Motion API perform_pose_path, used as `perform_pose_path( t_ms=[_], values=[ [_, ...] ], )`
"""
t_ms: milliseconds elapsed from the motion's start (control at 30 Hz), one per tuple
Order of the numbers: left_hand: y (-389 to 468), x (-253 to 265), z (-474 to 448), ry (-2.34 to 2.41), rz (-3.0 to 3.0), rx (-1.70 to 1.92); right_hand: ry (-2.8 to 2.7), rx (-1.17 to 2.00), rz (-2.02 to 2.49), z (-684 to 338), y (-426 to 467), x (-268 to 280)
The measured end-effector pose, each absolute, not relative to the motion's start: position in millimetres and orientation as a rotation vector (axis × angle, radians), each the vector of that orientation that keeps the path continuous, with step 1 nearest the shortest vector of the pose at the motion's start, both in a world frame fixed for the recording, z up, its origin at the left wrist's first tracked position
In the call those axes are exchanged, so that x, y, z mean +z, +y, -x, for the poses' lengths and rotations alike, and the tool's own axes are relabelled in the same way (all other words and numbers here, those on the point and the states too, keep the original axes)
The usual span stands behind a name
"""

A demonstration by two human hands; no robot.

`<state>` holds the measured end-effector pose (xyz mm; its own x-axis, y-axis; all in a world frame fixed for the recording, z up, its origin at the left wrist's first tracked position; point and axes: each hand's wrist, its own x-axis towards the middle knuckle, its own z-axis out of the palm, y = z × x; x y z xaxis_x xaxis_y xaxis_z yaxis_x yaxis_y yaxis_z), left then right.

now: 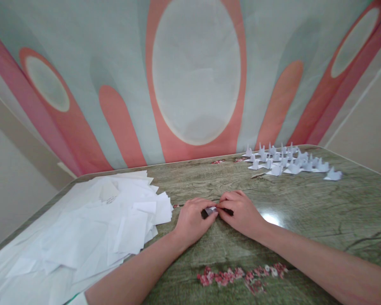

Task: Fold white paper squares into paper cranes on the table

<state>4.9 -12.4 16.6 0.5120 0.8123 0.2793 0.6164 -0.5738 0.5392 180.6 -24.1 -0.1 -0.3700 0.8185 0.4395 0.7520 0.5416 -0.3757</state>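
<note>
At the middle of the table, my left hand (195, 217) pinches a small piece of folded white paper (212, 209) between thumb and fingers. My right hand (239, 213) meets it from the other side, its thumb and fingertips closed at the paper's edge. Most of the paper is hidden by the fingers, so its folded shape cannot be made out. To the left, close to my left hand, a big loose pile of white paper sheets (82, 228) covers the table. Several folded white paper cranes (294, 167) stand in rows at the back right.
The table (305, 207) has a wood-grain top with a printed strip of pink flowers (241, 274) near the front. Behind its far edge hangs a pink and grey-green patterned backdrop (197, 76). Pale walls flank both sides.
</note>
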Motion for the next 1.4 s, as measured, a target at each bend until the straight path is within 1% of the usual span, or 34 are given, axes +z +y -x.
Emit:
perform_pose_path(
  t_ms=[367,733,1400],
  values=[
    [-7,11,-4,1.143,-2.295,0.756,-2.265,0.03,1.217,-182,-26,-1],
    [-16,15,-4,1.12,-2.564,0.687,-2.351,-0.113,1.184,-180,-28,2],
    [-25,21,-6,1.124,-2.907,0.405,-2.362,0.028,1.225,-185,-33,5]
  ],
)
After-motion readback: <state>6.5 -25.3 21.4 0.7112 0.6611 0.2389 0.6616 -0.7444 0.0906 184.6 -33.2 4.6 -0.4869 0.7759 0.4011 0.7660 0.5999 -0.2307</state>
